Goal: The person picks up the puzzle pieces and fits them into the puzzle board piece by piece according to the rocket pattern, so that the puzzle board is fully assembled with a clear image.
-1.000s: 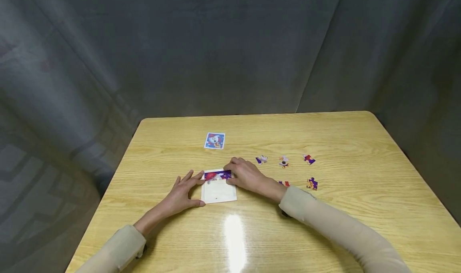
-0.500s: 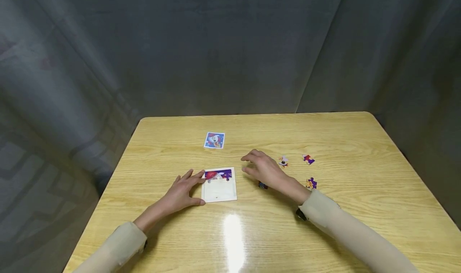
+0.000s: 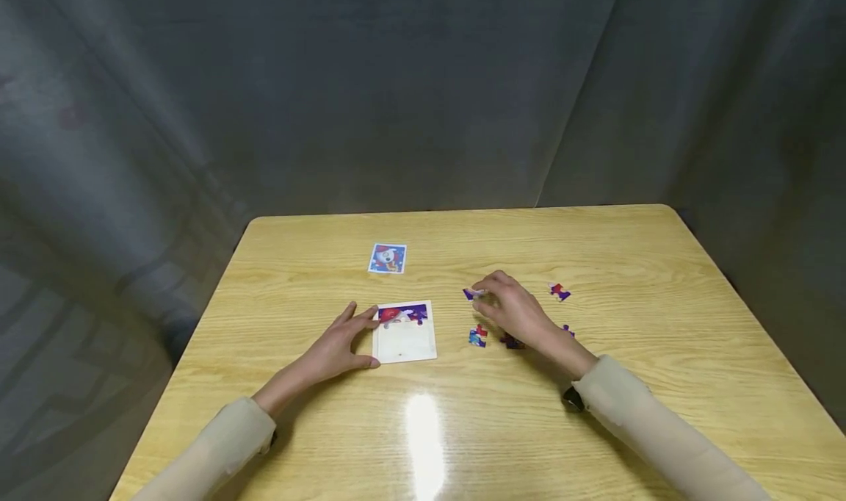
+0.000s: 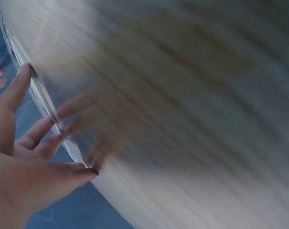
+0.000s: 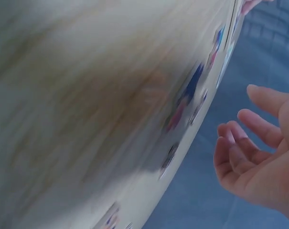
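A white puzzle tray [image 3: 406,345] lies on the table, its top row filled with purple, red and white pieces. My left hand [image 3: 333,347] rests at the tray's left edge, fingers spread and thumb near the lower corner; in the left wrist view its fingertips touch the edge. To the right, my right hand [image 3: 518,310] hovers over loose pieces, with its thumb and forefinger beside a white-and-purple puzzle piece [image 3: 471,294]. In the right wrist view those fingertips are apart and hold nothing. A red-and-blue puzzle piece [image 3: 478,336] lies below this hand.
A small picture card [image 3: 387,258] of a white character lies behind the tray. A red-and-purple piece [image 3: 559,291] sits farther right. Another purple piece [image 3: 569,330] is mostly hidden by the right wrist. Grey curtains [image 3: 423,97] surround the wooden table [image 3: 317,442].
My right hand has left the tray's upper right corner and moved right, over the loose pieces. The left hand stays at the tray's left edge.
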Demonstrator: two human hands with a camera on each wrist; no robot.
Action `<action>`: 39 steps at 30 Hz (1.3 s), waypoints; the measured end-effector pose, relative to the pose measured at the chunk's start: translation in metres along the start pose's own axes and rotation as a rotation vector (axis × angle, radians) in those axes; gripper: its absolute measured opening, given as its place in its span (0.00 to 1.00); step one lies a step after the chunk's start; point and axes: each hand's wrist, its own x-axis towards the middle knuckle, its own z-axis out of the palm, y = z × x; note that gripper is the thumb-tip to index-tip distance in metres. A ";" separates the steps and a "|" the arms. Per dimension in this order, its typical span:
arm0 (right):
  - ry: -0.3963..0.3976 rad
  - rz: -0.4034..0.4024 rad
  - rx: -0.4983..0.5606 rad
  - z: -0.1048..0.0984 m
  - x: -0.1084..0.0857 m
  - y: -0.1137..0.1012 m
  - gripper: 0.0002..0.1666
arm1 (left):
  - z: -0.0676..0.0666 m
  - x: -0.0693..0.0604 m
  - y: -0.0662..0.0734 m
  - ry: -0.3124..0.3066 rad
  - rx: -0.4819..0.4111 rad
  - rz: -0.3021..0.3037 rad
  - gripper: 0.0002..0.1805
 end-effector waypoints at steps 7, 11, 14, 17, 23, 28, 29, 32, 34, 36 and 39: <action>-0.037 0.080 -0.011 -0.008 0.004 0.018 0.23 | 0.000 0.006 -0.003 -0.022 -0.037 -0.014 0.36; -0.101 0.126 -0.014 -0.008 0.004 0.020 0.25 | 0.001 0.008 -0.004 -0.028 -0.031 0.003 0.36; -0.131 0.146 -0.027 -0.005 0.002 0.018 0.26 | 0.001 0.010 -0.003 -0.041 -0.029 0.006 0.36; -0.138 0.133 -0.047 -0.004 0.002 0.015 0.27 | 0.000 0.011 -0.002 -0.045 -0.032 -0.003 0.37; -0.164 0.042 -0.105 -0.006 0.014 0.017 0.28 | -0.001 0.011 -0.002 -0.037 -0.024 0.004 0.36; -0.203 -0.006 -0.062 -0.008 0.025 0.028 0.25 | 0.000 0.012 0.000 -0.043 -0.038 -0.001 0.36; -0.209 -0.014 -0.051 -0.008 0.026 0.030 0.25 | 0.000 0.013 0.000 -0.045 -0.039 -0.002 0.36; -0.224 -0.017 -0.018 -0.010 0.028 0.037 0.23 | 0.002 0.014 0.001 -0.046 -0.032 -0.002 0.36; -0.230 -0.019 0.002 -0.010 0.029 0.040 0.22 | 0.002 0.015 0.001 -0.047 -0.033 -0.004 0.36; -0.231 -0.018 0.016 -0.010 0.028 0.042 0.21 | 0.003 0.015 0.002 -0.046 -0.031 0.000 0.36; -0.222 -0.015 0.036 -0.010 0.026 0.044 0.20 | 0.003 0.017 0.002 -0.050 -0.036 -0.004 0.36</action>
